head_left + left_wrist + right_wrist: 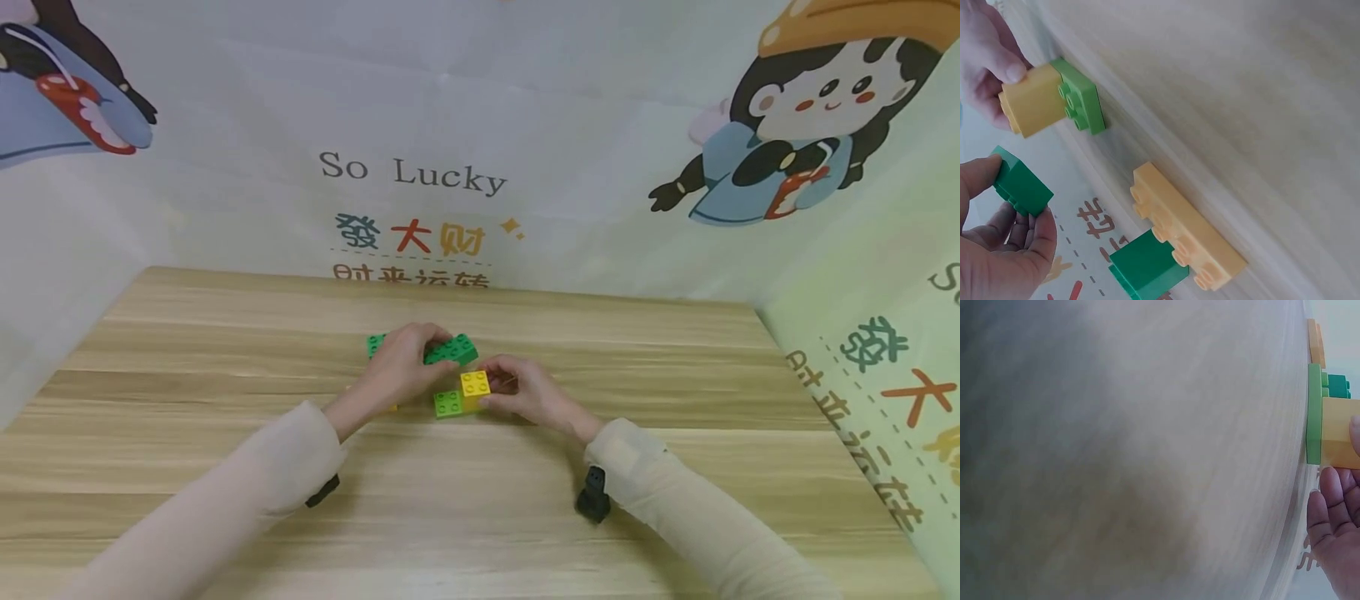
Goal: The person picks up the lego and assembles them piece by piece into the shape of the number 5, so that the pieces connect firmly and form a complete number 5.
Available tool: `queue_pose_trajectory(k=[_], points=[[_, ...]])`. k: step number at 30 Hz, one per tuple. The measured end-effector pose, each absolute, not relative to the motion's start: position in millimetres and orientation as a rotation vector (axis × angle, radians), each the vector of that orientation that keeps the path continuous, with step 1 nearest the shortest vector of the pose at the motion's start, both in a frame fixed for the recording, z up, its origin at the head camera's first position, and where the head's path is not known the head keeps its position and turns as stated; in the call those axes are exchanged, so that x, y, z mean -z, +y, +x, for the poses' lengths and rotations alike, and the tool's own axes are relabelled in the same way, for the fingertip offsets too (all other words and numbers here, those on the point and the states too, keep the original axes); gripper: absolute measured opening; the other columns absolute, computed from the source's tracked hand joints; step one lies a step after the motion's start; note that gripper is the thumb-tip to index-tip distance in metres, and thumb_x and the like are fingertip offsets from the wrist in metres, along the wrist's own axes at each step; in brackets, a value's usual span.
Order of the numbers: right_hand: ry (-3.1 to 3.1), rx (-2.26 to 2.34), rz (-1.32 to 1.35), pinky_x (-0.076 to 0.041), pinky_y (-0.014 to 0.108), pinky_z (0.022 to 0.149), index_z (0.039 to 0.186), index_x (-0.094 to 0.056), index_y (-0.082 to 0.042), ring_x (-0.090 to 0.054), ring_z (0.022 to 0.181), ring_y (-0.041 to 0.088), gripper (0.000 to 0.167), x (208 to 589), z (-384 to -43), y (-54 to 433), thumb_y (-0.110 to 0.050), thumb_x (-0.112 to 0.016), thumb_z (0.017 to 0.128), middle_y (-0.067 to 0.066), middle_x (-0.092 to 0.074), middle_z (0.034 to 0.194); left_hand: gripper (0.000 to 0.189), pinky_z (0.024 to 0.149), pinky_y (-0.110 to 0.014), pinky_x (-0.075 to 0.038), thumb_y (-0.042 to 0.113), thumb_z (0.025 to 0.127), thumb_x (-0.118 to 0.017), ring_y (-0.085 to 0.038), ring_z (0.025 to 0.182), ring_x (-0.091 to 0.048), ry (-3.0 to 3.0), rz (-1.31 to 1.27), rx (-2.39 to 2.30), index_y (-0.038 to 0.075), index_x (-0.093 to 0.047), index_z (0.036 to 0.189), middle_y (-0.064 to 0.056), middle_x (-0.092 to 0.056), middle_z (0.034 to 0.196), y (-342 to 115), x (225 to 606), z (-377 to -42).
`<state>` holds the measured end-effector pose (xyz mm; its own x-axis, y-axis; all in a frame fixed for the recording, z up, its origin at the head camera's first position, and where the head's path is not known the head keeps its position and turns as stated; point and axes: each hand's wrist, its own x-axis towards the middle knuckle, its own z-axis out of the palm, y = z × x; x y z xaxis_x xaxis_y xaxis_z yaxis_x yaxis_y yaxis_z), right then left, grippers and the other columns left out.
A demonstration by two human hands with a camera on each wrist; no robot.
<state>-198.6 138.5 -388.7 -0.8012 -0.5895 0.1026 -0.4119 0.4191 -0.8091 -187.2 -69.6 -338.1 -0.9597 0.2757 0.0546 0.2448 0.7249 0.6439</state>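
Note:
My left hand (405,364) holds a dark green toy building brick (453,350) between thumb and fingers, raised above the table in the left wrist view. To its right, my right hand (531,390) pinches a yellow block (475,384) that sits on one end of a flat light green brick (448,404). The light green brick's other studs are bare. A flat yellow-orange brick (1188,228) lies on the table, mostly hidden behind my left hand in the head view. Another dark green block (1150,269) stands on or against its studded side; I cannot tell which.
All this is on a wood-grain table (465,517). A white printed cloth (600,208) rises behind the table and along its sides. Dark wrist-worn devices, one of them a black camera (593,495), hang under the sleeves.

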Motion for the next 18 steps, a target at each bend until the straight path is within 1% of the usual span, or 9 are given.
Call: queue_pose_trajectory(k=[6, 11, 18], points=[[2.485, 1.306, -0.886, -0.054, 0.024, 0.08, 0.114, -0.057, 0.007, -0.063, 0.09, 0.023, 0.038, 388, -199, 140, -0.004, -0.071, 0.081, 0.019, -0.065, 0.103, 0.04, 0.09, -0.041, -0.047, 0.022, 0.084, -0.072, -0.024, 0.103, -0.057, 2.869, 0.497, -1.065, 0.005, -0.063, 0.118, -0.011, -0.065, 0.114, -72, 340, -174], [2.478, 1.315, -0.886, -0.054, 0.024, 0.08, 0.114, -0.057, 0.008, -0.063, 0.091, 0.024, 0.038, 388, -199, 141, -0.004, -0.071, 0.081, 0.019, -0.065, 0.104, 0.036, 0.089, -0.041, -0.048, 0.019, 0.083, -0.073, -0.023, 0.102, -0.058, 2.87, 0.536, -1.068, 0.005, -0.065, 0.115, -0.009, -0.066, 0.114, -71, 342, -171], [2.473, 1.316, -0.905, -0.054, 0.024, 0.079, 0.115, -0.057, 0.008, -0.063, 0.09, 0.024, 0.038, 391, -201, 141, -0.004, -0.071, 0.082, 0.02, -0.065, 0.104, 0.037, 0.092, -0.041, -0.048, 0.019, 0.083, -0.072, -0.025, 0.107, -0.058, 2.882, 0.601, -1.036, 0.005, -0.065, 0.117, -0.01, -0.066, 0.116, -68, 344, -171]])
